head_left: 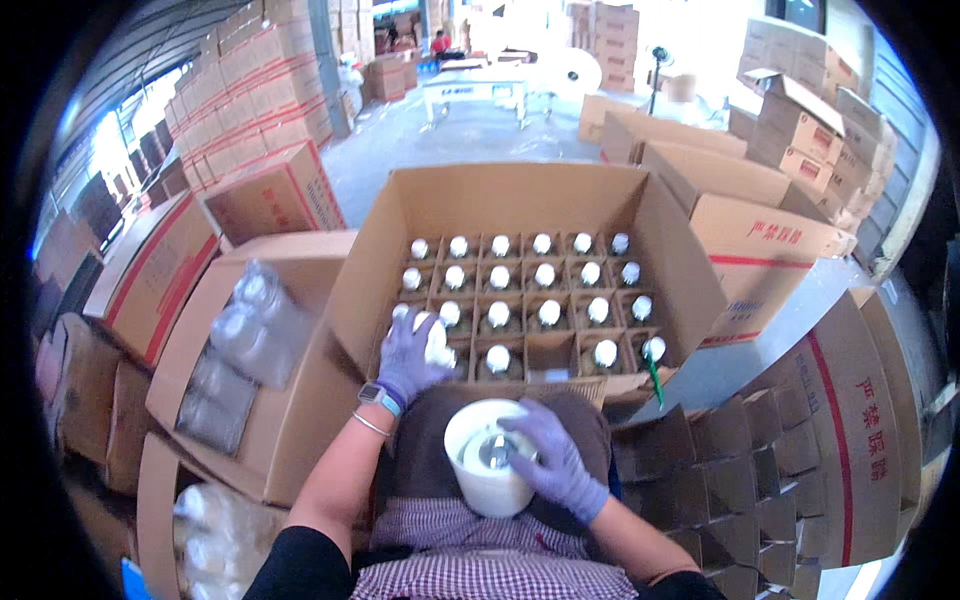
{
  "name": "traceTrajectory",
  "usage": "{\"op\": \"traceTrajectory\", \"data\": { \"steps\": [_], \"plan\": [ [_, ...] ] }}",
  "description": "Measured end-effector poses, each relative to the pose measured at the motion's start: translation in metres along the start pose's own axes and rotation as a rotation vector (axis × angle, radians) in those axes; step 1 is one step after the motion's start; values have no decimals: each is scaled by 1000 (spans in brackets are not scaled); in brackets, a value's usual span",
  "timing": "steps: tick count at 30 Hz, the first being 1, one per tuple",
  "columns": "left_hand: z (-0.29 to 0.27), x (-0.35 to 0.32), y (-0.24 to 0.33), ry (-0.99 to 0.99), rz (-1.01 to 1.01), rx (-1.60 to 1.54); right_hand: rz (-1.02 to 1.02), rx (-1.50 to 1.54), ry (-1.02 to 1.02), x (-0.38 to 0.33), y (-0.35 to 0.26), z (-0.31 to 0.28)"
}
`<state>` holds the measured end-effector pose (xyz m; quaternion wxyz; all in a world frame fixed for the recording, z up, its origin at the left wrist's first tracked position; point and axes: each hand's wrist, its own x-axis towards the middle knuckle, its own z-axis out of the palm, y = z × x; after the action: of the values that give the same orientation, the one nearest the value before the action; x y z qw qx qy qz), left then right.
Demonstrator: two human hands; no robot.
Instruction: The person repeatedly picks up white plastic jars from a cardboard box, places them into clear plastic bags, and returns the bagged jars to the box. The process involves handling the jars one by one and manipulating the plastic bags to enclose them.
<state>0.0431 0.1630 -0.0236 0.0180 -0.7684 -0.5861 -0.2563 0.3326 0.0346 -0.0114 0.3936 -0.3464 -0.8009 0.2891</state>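
Stacked brown cartons are crowding a warehouse floor, and an open divider carton [520,290] is standing in front of the person, its cells holding upright bottles with white caps. The left hand [412,358], in a purple glove, is reaching into the near left corner of that carton, its fingers curling around a white-capped bottle [436,340] there; how firmly they are gripping cannot be told. Just nearer the person than the carton's front wall, the right hand [553,462], also gloved, is lying over the top of a white jar [490,468] held against the apron, fingers spread across its open mouth. The jar is standing upright, its long axis pointing up at the camera. An empty cell in the carton's front row is sitting right of the left hand, and the right hand with the jar is nearer to it. A clear-wrapped bundle of bottles [245,345] is lying on another carton left of the divider carton.
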Motion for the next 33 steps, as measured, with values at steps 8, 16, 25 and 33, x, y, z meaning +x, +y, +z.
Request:
{"op": "traceTrajectory", "data": {
  "steps": [8,16,25,33],
  "plan": [
    [26,-4,-48,27,-512,-787,27,76,154,29,-2,-35],
    [-101,-82,127,-7,-277,-1386,-127,-148,61,94,-59,-25],
    [-103,-104,145,141,-80,-929,-154,39,127,65,-53,6],
    [-90,-96,164,379,284,-443,62,374,234,56,-50,5]
  ]
}}
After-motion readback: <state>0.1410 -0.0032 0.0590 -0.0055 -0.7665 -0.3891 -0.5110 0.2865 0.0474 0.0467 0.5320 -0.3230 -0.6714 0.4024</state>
